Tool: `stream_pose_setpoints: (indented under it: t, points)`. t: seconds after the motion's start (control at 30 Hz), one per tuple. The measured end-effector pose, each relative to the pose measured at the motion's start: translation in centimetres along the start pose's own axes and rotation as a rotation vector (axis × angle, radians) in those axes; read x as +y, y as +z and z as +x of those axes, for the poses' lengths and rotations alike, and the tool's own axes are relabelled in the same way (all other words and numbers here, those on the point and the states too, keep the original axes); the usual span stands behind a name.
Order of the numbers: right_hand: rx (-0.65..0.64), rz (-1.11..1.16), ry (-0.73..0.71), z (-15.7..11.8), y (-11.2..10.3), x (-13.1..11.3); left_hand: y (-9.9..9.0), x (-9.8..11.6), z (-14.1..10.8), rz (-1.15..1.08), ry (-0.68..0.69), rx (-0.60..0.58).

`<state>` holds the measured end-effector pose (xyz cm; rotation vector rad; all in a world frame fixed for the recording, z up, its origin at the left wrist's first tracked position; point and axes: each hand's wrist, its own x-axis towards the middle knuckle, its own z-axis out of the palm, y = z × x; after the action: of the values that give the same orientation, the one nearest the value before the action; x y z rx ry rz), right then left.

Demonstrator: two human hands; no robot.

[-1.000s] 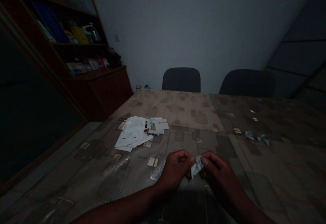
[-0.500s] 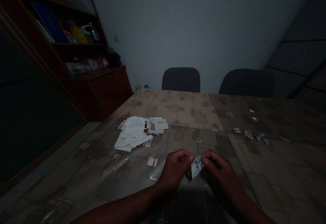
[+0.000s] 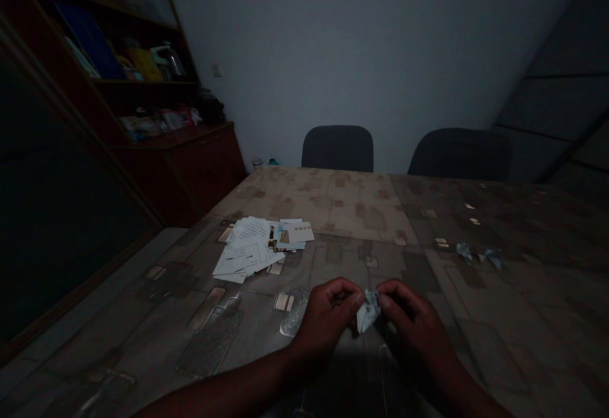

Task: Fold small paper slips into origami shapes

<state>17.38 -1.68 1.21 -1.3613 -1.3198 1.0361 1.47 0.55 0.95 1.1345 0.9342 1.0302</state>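
Note:
A small piece of folded paper (image 3: 368, 314), pale with dark print, is held up between both hands near the front of the table. My left hand (image 3: 332, 311) pinches its left upper edge between thumb and fingers. On the other side, my right hand (image 3: 405, 310) grips the right upper edge the same way. The paper's lower end narrows to a point. Fingertips behind the paper are partly hidden. Two small folded paper pieces, one (image 3: 464, 253) beside the other (image 3: 491, 257), lie on the table to the right.
A loose pile of printed paper sheets (image 3: 252, 250) lies left of centre on the patterned tablecloth (image 3: 333, 199). Two dark chairs, one in the middle (image 3: 337, 148) and one at right (image 3: 459, 153), stand behind the table. A wooden cabinet (image 3: 190, 164) with filled shelves is at left.
The fingers have shifted slightly on the folded paper, with the left thumb a little further right over its top. The printed marks on it show less now. Everything else stays put.

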Motion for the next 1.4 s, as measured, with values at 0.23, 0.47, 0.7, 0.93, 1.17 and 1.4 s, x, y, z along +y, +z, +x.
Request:
stream_pose_setpoints:
  t: [0.23, 0.47, 0.7, 0.93, 1.17, 1.4]
  points:
    - [-0.034, 0.065, 0.013, -0.1, 0.0, 0.4, 0.1, 0.0, 0.0, 0.052, 0.037, 0.064]
    - [-0.045, 0.094, 0.043, -0.3, 0.4, 0.2, 0.1, -0.4, 0.1, 0.021, 0.035, 0.060]
    - [-0.080, 0.133, 0.050, -0.4, 0.5, 0.4, -0.1, -0.4, 0.0, 0.012, 0.042, 0.023]
    - [-0.068, 0.103, 0.039, -0.4, 0.6, 0.7, 0.1, -0.2, 0.1, -0.002, 0.016, 0.041]
    - [-0.042, -0.014, -0.063, -0.2, 0.4, 1.6, 0.2, 0.0, 0.0, 0.029, 0.018, 0.081]
    - [0.020, -0.094, -0.272, -0.5, 0.5, 1.8, -0.3, -0.5, -0.2, 0.248, 0.443, 0.042]
